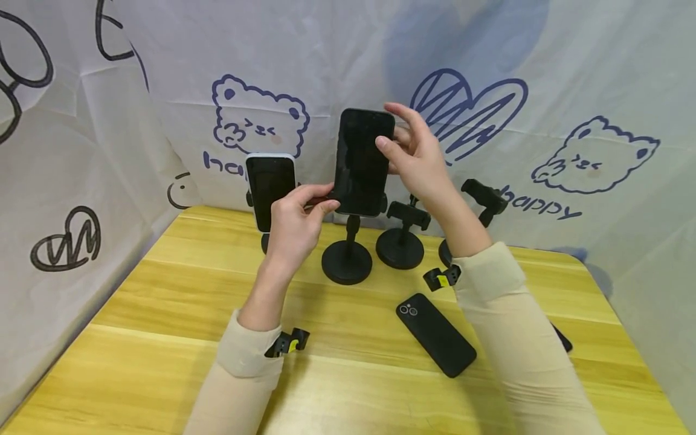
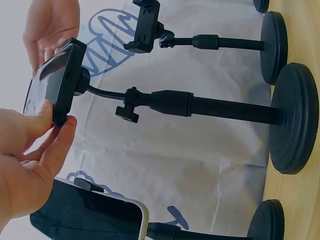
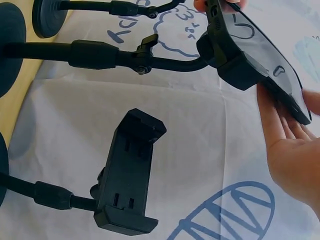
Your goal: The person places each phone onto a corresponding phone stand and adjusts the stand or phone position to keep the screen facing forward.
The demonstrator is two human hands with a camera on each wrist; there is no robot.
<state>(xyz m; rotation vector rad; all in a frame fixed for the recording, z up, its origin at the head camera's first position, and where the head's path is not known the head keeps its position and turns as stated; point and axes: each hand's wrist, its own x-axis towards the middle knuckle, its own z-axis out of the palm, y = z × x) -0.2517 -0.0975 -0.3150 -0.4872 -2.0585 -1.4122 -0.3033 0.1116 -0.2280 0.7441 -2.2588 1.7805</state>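
Observation:
An upright black phone [image 1: 364,160] sits at the top of a black phone stand [image 1: 347,264], its dark screen toward me. My left hand [image 1: 296,226] pinches the phone's lower left corner between thumb and fingers. At the upper right edge, my right hand [image 1: 418,154] holds it, thumb on the screen side and fingers behind. In the right wrist view the stand's clamp [image 3: 242,70] lies against the phone's back and edge. Just left of my left hand, a white-edged phone [image 1: 270,190] stands in another holder, partly covered by that hand.
To the right are a stand with a bare clamp [image 1: 401,248] and another stand [image 1: 484,196], partly behind my right arm. A black phone [image 1: 435,335] lies camera side up on the wooden table [image 1: 163,320]. My right sleeve mostly hides another dark object [image 1: 563,339]. A patterned cloth [image 1: 348,54] hangs behind.

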